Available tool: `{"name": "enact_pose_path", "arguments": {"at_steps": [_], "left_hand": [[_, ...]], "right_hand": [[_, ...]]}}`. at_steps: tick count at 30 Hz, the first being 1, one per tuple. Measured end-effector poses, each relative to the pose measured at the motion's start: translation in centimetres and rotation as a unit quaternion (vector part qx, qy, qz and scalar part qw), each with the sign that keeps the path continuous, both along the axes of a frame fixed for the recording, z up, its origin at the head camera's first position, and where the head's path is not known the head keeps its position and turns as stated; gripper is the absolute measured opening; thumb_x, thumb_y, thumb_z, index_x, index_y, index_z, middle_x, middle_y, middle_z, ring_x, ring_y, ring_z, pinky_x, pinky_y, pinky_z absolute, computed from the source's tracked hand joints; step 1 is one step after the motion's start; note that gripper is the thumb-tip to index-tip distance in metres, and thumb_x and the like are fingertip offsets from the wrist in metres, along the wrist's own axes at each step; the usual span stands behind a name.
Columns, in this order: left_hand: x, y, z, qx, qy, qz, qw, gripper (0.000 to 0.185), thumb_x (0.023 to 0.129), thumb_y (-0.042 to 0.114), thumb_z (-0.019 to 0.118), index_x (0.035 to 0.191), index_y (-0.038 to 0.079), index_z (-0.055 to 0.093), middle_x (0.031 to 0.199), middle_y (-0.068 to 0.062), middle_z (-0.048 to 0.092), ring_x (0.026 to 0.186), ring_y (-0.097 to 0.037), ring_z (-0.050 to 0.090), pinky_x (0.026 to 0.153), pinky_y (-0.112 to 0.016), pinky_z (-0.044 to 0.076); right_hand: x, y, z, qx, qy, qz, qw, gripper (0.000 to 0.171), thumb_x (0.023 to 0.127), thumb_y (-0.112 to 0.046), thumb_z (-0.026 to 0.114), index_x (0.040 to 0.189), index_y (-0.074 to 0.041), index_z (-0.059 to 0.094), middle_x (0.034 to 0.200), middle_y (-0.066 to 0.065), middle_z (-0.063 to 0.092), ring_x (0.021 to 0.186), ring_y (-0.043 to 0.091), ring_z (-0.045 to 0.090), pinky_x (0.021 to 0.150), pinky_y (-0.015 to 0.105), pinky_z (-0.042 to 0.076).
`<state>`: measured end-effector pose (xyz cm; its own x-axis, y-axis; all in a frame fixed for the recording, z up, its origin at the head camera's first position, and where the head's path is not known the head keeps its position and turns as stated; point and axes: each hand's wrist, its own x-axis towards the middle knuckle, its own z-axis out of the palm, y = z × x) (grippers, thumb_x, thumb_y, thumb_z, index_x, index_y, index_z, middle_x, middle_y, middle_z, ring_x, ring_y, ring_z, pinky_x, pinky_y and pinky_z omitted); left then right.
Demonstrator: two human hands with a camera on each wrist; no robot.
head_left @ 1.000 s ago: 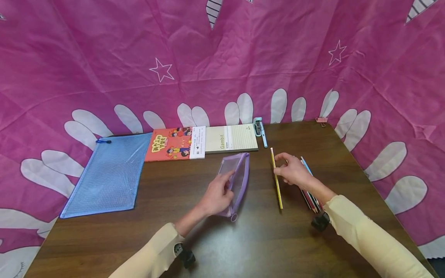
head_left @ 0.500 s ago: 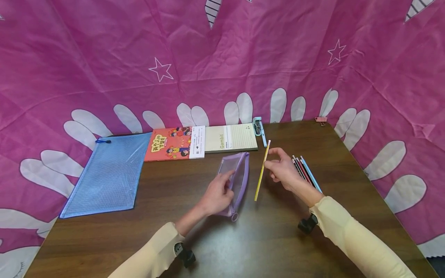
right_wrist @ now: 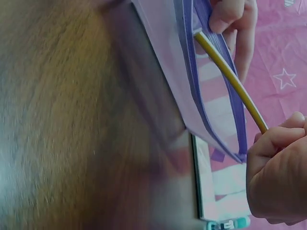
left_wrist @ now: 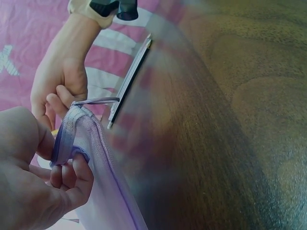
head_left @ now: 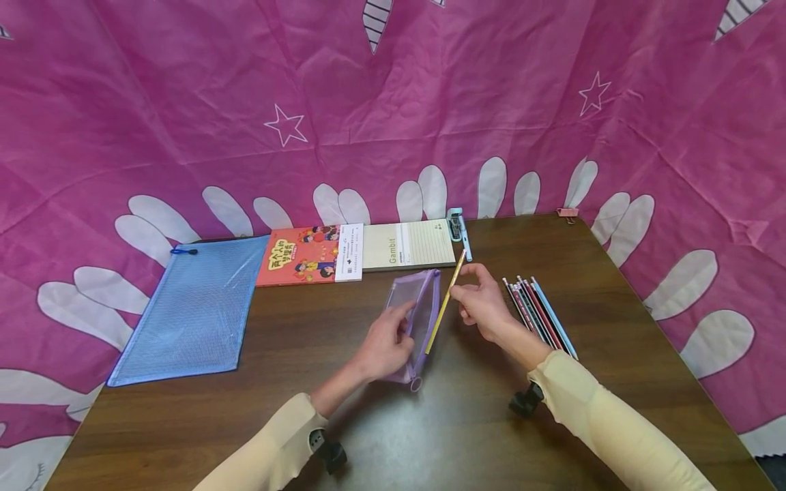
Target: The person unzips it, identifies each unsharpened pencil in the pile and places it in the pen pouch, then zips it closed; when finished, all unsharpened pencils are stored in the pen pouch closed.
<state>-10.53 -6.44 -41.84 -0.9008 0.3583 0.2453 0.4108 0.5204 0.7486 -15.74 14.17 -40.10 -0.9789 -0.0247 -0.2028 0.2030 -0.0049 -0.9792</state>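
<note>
Now the two cream sleeves [head_left: 614,429] come in from the near edge of the dark wooden desk [head_left: 479,436], each with a small black camera at the wrist. The left hand [head_left: 383,348] has its fingers curled on the edge of the purple mesh pencil pouch [head_left: 417,320], pinching the zip rim and holding the mouth agape. The right hand [head_left: 482,307] pinches a yellow pencil [head_left: 443,303] between thumb and fingertips.

A second ago that pencil lay on the desk beside the row of other pencils [head_left: 540,314] with the right hand on it; half a second ago it was lifted and tilted, clear of the pouch. It has since swung leftward, and its lower end now sits at the pouch's opening. The right wrist view shows the tip [right_wrist: 199,36] just past the purple zip band, close by the left hand's fingers [right_wrist: 235,19], though motion blur makes it hard to say how far in it reaches. My reading is that the pencil is just beginning to go in, with the rest of the row still waiting on the desk.

Farther back lie a blue mesh zip folder [head_left: 190,307], a red picture book [head_left: 303,256], a "Gambit" notepad [head_left: 408,245] and a pale blue stapler [head_left: 456,225], against the pink star-printed cloth [head_left: 393,102].
</note>
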Motion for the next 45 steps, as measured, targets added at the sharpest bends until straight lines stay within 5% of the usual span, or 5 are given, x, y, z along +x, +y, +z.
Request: {"name": "enact_pose_path", "arguments": {"at_steps": [22, 34, 45], "left_hand": [[0.0, 0.2, 0.0, 0.005, 0.001, -0.001, 1.0000, 0.067, 0.072, -0.007, 0.056, 0.138, -0.009, 0.051, 0.089, -0.008, 0.054, 0.075, -0.017, 0.050, 0.066, -0.029, 0.047], [-0.1, 0.1, 0.1, 0.009, -0.008, -0.002, 0.9999, 0.067, 0.074, -0.006, 0.058, 0.140, -0.009, 0.050, 0.089, -0.007, 0.054, 0.076, -0.016, 0.049, 0.064, -0.028, 0.046], [0.0, 0.2, 0.2, 0.009, -0.012, 0.000, 0.9999, 0.067, 0.074, -0.007, 0.058, 0.140, -0.005, 0.051, 0.090, -0.007, 0.055, 0.076, -0.016, 0.050, 0.065, -0.028, 0.047]], "right_hand": [[1.5, -2.8, -1.4, -0.039, 0.018, -0.035, 0.998, 0.047, 0.085, 0.007, 0.058, 0.127, -0.007, 0.043, 0.077, 0.006, 0.058, 0.042, 0.012, 0.045, 0.037, 0.021, 0.035], [2.5, -3.1, -1.6, 0.035, 0.014, 0.029, 0.999, 0.054, 0.083, 0.004, 0.064, 0.131, -0.005, 0.043, 0.074, 0.007, 0.059, 0.040, 0.012, 0.044, 0.036, 0.023, 0.034], [2.9, -3.1, -0.9, 0.127, 0.025, 0.040, 0.991, 0.043, 0.085, -0.003, 0.071, 0.123, 0.005, 0.053, 0.080, 0.011, 0.065, 0.040, 0.012, 0.047, 0.036, 0.024, 0.037]]}}
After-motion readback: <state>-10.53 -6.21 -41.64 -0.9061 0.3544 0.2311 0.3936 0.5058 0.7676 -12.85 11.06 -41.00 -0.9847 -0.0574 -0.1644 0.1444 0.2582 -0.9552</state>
